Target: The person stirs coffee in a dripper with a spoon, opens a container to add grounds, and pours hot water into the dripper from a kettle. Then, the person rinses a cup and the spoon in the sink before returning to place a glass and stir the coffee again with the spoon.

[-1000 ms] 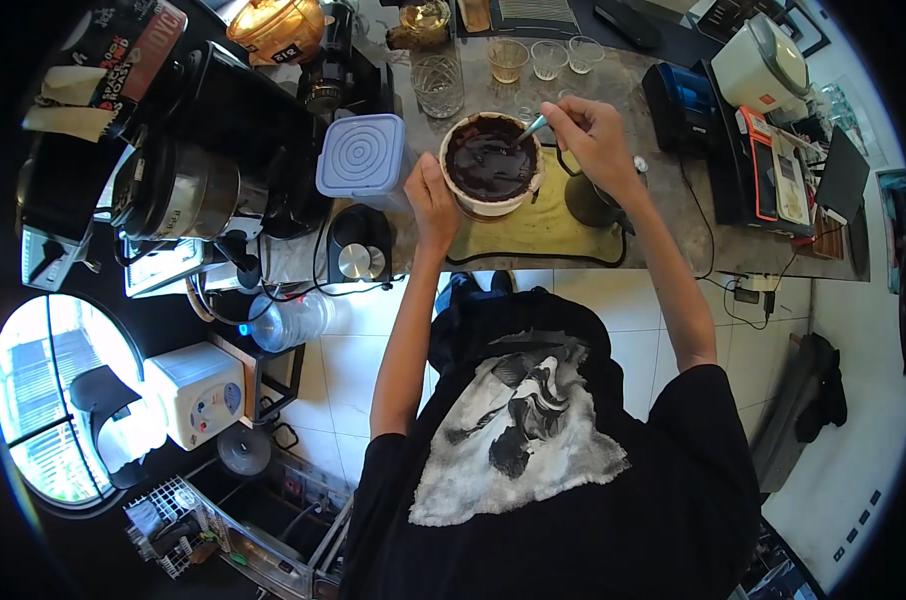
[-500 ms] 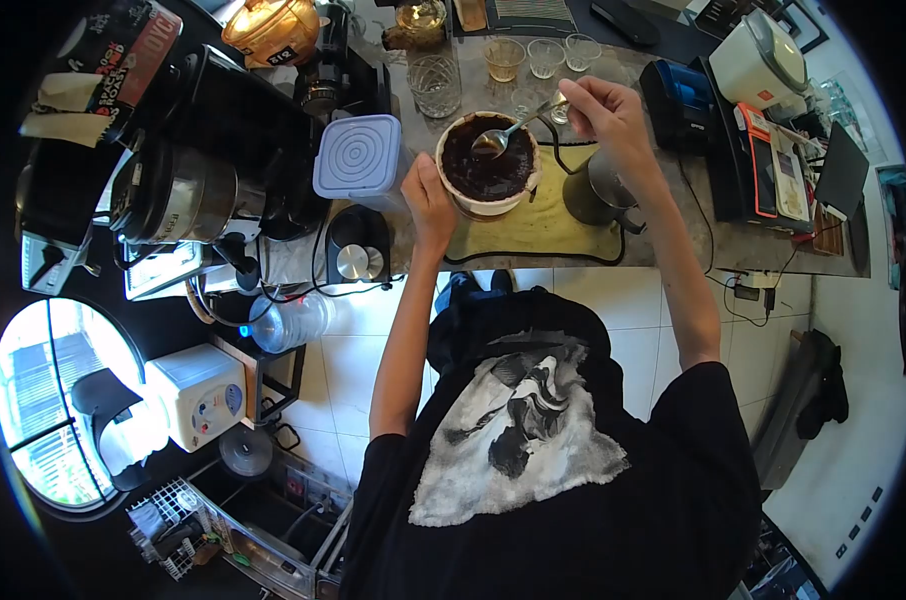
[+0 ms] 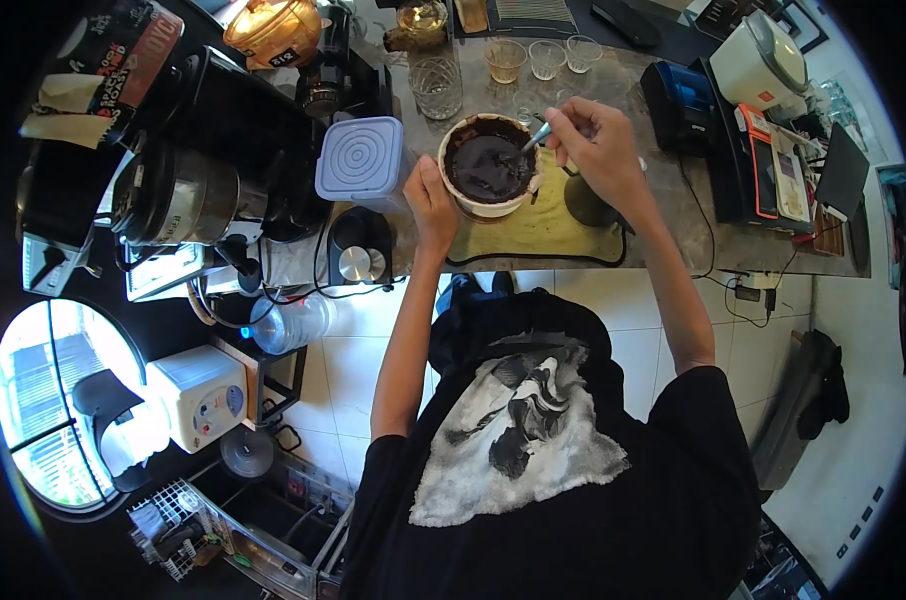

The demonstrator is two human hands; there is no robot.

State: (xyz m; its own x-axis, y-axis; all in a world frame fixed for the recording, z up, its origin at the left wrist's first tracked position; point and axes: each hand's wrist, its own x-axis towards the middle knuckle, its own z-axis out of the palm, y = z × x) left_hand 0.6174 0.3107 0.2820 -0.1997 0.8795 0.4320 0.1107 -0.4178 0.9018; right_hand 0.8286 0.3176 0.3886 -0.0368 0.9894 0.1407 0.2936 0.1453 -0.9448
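Observation:
A white coffee dripper [image 3: 488, 209] lined with a filter holds dark, wet coffee [image 3: 483, 165]. My left hand [image 3: 431, 207] grips the dripper's left side, with the thumb up near the rim. Between the closed fingers of my right hand [image 3: 598, 150] is the handle of a metal spoon [image 3: 535, 138]. The spoon slants down to the left, and its bowl is sunk in the coffee near the right wall. A dark metal kettle [image 3: 585, 203] with a thin spout stands just right of the dripper, partly covered by my right hand and forearm.
A yellow-green cloth [image 3: 533, 238] lies under the dripper and kettle. Left of my left hand stands a lidded lavender container [image 3: 361, 160]. A cut-glass tumbler [image 3: 435, 88] and several small glasses [image 3: 547, 60] stand behind. A black grinder-like machine [image 3: 233, 130] fills the left side.
My right hand has moved down and slightly left. The spoon's bowl, visible over the coffee before, is now dipped into it. My left hand stays at the dripper.

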